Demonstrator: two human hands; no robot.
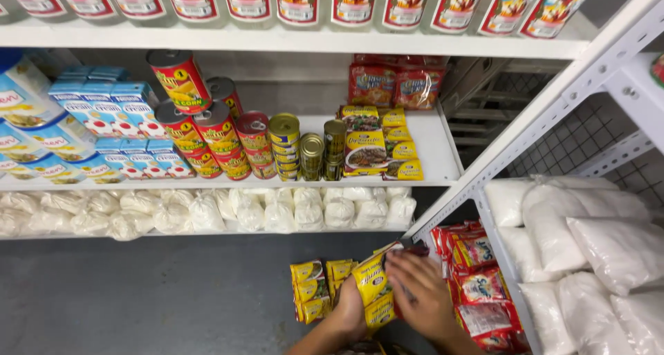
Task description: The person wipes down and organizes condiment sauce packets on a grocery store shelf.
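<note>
Low over the grey floor (138,300), the left hand (349,313) grips a bundle of yellow sachets (373,289) from below — fingers wrapped round it. The right hand (422,296) lies flat on top, fingers spread wide. 2 more yellow packets (311,289) lie just beside, red packets (477,286) right.

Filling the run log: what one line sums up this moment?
left hand: holds yellow sachets | right hand: on the same sachets | beside: loose yellow sachets, red packets | above: white shelf
</note>
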